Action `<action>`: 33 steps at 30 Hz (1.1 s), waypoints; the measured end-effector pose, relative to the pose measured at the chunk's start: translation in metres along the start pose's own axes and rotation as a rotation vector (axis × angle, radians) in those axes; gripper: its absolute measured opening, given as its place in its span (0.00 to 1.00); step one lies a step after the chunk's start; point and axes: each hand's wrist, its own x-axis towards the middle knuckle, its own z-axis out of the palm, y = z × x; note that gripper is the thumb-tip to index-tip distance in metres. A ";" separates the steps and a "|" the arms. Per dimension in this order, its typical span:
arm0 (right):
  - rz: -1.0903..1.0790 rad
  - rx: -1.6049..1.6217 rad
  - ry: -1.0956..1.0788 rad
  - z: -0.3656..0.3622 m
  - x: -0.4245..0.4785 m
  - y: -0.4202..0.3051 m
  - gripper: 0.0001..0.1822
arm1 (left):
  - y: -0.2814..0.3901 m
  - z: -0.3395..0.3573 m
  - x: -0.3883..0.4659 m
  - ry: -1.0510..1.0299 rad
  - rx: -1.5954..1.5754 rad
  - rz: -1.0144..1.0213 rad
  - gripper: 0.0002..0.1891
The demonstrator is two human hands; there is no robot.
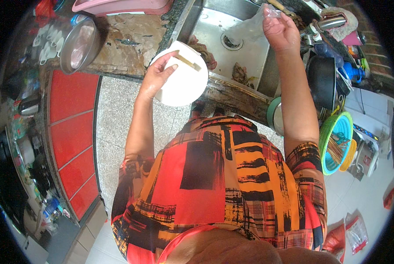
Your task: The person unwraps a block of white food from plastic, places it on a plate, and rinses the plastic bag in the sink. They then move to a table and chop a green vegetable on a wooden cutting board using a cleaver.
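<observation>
My left hand [157, 74] grips a round white plastic piece [183, 87], like a lid, at the sink's front edge. Its thumb presses beside a rectangular slot in the piece, and what lies inside the slot is unclear. Over the right side of the stainless steel sink [213, 24], my right hand [282, 33] is raised, palm up, with a clear plastic bag [249, 28] pinched at the fingertips. The bag hangs down toward the drain strainer [231, 42]. Wet brownish scraps [240, 73] lie on the sink floor, and more scraps [205, 52] sit by its left wall.
On the left counter, a metal bowl [64, 49] holds pale pinkish pieces, near several white cups [51, 43]. A pink basin [124, 6] sits behind. To the right are a faucet [330, 23], a black pan [320, 82] and a green-rimmed basket [350, 123] with chopsticks.
</observation>
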 end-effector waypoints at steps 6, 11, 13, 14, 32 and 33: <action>-0.057 -0.007 0.058 0.002 0.001 0.003 0.11 | -0.006 -0.002 -0.006 0.129 0.275 0.140 0.17; 0.043 -0.181 0.044 -0.008 0.003 -0.007 0.07 | 0.003 0.003 -0.008 0.272 0.309 0.149 0.15; 0.109 -0.190 0.014 -0.013 0.004 -0.012 0.08 | 0.015 0.008 -0.007 0.390 0.326 0.144 0.14; 0.268 -0.104 -0.324 -0.014 0.004 -0.015 0.18 | 0.022 0.012 -0.005 0.384 0.301 0.151 0.13; 0.080 -0.382 -0.342 0.055 -0.060 -0.032 0.26 | 0.050 0.141 0.104 -0.429 -0.649 -0.572 0.24; -0.027 -0.468 -0.255 0.051 -0.061 -0.035 0.25 | 0.051 0.140 0.103 -0.436 -0.711 -0.619 0.23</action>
